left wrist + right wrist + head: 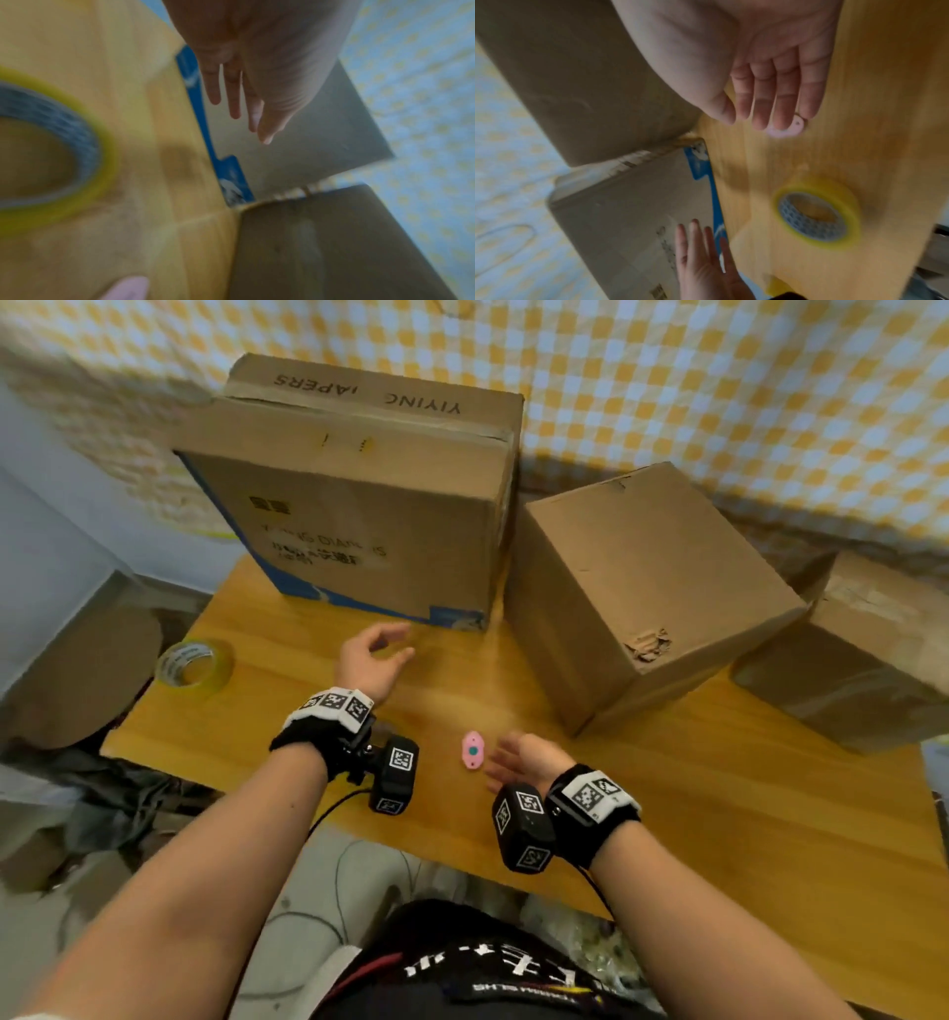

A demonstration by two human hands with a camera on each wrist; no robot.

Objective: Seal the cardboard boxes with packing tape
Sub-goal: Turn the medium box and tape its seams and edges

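Observation:
A large printed cardboard box point(354, 505) with a blue bottom edge stands at the back of the wooden table point(719, 814). A plain brown box point(647, 588) leans beside it on the right. A yellowish tape roll point(195, 667) lies near the table's left edge, also seen in the wrist views point(51, 162) point(818, 215). My left hand point(377, 657) hovers empty in front of the large box, fingers relaxed point(236, 95). My right hand point(524, 757) is open just above the table, its fingers point(780, 97) next to a small pink cutter point(473, 750) point(785, 127).
A third brown box point(862, 654) sits at the table's right end. A checkered yellow and white curtain point(719, 392) hangs behind. More cardboard point(77, 680) and dark cloth lie on the floor to the left. Cables run below the table's front edge.

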